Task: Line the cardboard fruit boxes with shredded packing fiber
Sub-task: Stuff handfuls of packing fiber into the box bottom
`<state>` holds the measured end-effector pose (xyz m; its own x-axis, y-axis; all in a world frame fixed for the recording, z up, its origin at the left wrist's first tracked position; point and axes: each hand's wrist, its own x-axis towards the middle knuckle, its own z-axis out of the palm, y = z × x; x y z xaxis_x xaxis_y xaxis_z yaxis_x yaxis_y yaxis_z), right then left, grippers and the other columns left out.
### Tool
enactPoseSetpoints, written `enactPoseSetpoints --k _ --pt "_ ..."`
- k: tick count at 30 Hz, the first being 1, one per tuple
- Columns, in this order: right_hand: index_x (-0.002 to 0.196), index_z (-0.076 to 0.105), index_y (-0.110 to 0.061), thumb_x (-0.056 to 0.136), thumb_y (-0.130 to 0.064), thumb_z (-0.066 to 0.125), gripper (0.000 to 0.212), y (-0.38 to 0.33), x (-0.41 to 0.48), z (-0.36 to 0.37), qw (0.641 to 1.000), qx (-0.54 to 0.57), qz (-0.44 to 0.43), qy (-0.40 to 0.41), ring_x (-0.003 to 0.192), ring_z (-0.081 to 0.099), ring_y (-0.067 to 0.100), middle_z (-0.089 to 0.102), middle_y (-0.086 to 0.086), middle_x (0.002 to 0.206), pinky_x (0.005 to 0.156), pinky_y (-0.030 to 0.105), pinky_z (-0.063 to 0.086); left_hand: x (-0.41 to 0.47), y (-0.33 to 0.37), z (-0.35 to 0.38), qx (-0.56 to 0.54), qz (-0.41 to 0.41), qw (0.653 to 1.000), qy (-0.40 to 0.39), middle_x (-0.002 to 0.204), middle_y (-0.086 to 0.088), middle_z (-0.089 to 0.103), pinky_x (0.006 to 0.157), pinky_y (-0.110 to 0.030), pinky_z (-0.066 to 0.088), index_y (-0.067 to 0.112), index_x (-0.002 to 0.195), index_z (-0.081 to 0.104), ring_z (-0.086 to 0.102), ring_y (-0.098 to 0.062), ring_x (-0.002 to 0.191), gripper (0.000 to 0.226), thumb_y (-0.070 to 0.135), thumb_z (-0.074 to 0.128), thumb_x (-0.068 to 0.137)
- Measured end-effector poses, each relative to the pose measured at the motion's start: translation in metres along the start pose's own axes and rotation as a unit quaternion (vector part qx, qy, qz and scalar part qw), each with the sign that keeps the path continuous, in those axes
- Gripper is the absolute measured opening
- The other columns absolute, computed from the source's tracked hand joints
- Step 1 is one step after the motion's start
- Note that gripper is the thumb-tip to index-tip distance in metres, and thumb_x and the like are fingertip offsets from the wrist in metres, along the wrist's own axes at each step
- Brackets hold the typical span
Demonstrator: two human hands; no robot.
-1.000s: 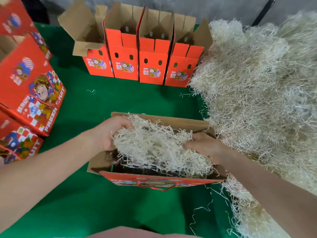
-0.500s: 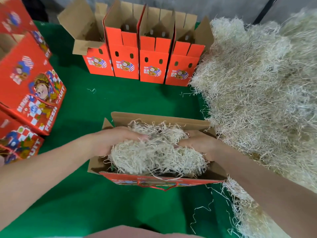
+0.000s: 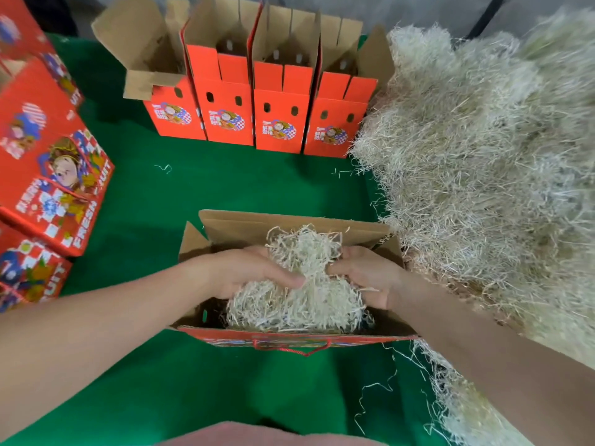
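Straight down through the head camera I see one open box (image 3: 289,225) sitting on the green cloth (image 3: 225,188), right in front of the person, with its brown flaps standing up and its red printed side facing the camera. A red cord handle (image 3: 299,350) hangs along that near side.

Both hands are down in the mouth of the box. The left hand (image 3: 248,272) has its fingers curled over the left side of a wad of fiber (image 3: 309,297), and the right hand (image 3: 367,275) is curled round the right side, so the wad is squeezed narrow between them. The lower part of the wad sits inside the box against the near wall, and a tuft sticks up above the hands in front of the back flap. I cannot tell whether it reaches the bottom of the box.

To the right, just beside the box, lies a big heap of fiber (image 3: 483,162), with loose strands trailing onto the cloth.

Further back stands a row of four boxes (image 3: 280,123), upright, with their top flaps open. At the left edge are closed boxes (image 3: 48,162) stacked at a tilt.
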<state>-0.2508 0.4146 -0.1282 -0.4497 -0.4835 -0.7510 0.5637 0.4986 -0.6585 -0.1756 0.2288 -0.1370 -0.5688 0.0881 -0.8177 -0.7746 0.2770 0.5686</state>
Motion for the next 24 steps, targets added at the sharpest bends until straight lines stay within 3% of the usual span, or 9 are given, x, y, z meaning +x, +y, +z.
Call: enactPoseSetpoints --k 4,5,8,10,13,15,17,21,24 --pt "0.102 0.06 -0.01 0.086 -0.003 0.059 0.017 0.003 -0.006 -0.014 0.994 -0.035 0.002 0.099 0.096 0.063 0.015 0.065 0.009 0.105 0.087 0.031 0.052 0.007 -0.005 -0.005 0.063 -0.004 0.992 0.105 0.145 -0.014 0.036 0.111 -0.044 0.029 0.005 0.139 0.031 0.036 -0.029 0.132 0.085 0.012 0.077 0.068" --pt "0.106 0.056 0.0 0.085 -0.007 0.061 0.022 0.004 -0.009 -0.02 0.993 -0.023 0.001 0.116 0.099 0.059 0.013 0.063 0.008 0.104 0.093 0.034 0.048 0.008 -0.009 -0.011 0.058 -0.012 0.991 0.123 0.146 -0.015 0.034 0.111 -0.044 0.028 0.004 0.14 0.029 0.034 -0.029 0.132 0.083 0.009 0.074 0.071" --pt "0.124 0.048 -0.008 0.068 -0.025 0.075 0.064 0.008 -0.018 -0.03 1.0 0.0 -0.017 0.019 0.109 0.051 0.019 0.059 0.003 0.114 0.097 0.045 0.039 0.012 -0.017 -0.024 0.057 -0.025 0.989 0.135 0.151 -0.014 0.024 0.111 -0.044 0.024 0.005 0.145 0.018 0.027 -0.029 0.136 0.088 0.009 0.072 0.076" --pt "0.137 0.035 -0.034 0.065 -0.027 0.079 0.085 0.005 -0.018 -0.018 0.997 -0.072 -0.023 -0.034 0.117 0.04 0.018 0.044 -0.004 0.129 0.096 0.044 0.033 0.013 -0.012 -0.019 0.065 -0.021 0.991 0.117 0.152 -0.011 0.023 0.111 -0.044 0.022 0.007 0.146 0.016 0.026 -0.028 0.137 0.094 0.015 0.076 0.074" --pt "0.141 0.032 -0.028 0.081 -0.009 0.067 0.071 0.004 -0.004 -0.006 0.91 -0.412 -0.036 -0.002 0.109 0.043 0.01 0.035 -0.003 0.141 0.088 0.025 0.036 0.021 -0.004 -0.011 0.065 -0.025 0.994 0.08 0.154 -0.009 0.019 0.113 -0.045 0.017 0.009 0.148 0.014 0.021 -0.027 0.14 0.102 0.025 0.079 0.071" --pt "0.125 0.048 -0.011 0.085 0.002 0.054 0.042 0.002 0.003 -0.012 0.801 -0.596 -0.041 0.044 0.088 0.056 0.012 0.054 0.004 0.118 0.071 0.017 0.045 0.025 -0.007 -0.015 0.122 -0.043 0.988 0.086 0.154 -0.01 0.018 0.112 -0.039 0.022 0.007 0.148 0.014 0.022 -0.026 0.14 0.097 0.028 0.076 0.076" --pt "0.101 0.054 -0.003 0.085 0.005 0.052 0.018 0.002 0.009 -0.019 0.743 -0.668 -0.012 0.041 0.067 0.054 0.011 0.055 0.003 0.084 0.051 0.015 0.041 0.029 -0.013 -0.02 0.206 -0.063 0.971 0.104 0.152 -0.011 0.024 0.106 -0.032 0.031 0.006 0.147 0.017 0.032 -0.025 0.135 0.084 0.027 0.068 0.084" --pt "0.079 0.051 -0.004 0.087 0.008 0.044 0.016 -0.003 0.036 -0.007 0.718 -0.695 -0.012 -0.006 0.057 0.045 0.013 0.047 0.003 0.071 0.05 0.022 0.036 0.044 -0.014 -0.009 0.276 -0.078 0.957 0.052 0.153 -0.01 0.023 0.107 -0.032 0.03 0.005 0.147 0.019 0.031 -0.027 0.136 0.066 0.031 0.05 0.095" --pt "0.1 0.059 -0.001 0.092 -0.002 0.044 0.017 -0.004 0.07 0.014 0.711 -0.702 0.019 -0.031 0.057 0.041 0.014 0.052 0.005 0.08 0.049 0.02 0.036 0.069 -0.008 0.003 0.3 -0.087 0.949 0.044 0.145 -0.013 0.033 0.103 -0.033 0.035 0.003 0.143 0.029 0.039 -0.03 0.129 0.047 0.007 0.037 0.096"
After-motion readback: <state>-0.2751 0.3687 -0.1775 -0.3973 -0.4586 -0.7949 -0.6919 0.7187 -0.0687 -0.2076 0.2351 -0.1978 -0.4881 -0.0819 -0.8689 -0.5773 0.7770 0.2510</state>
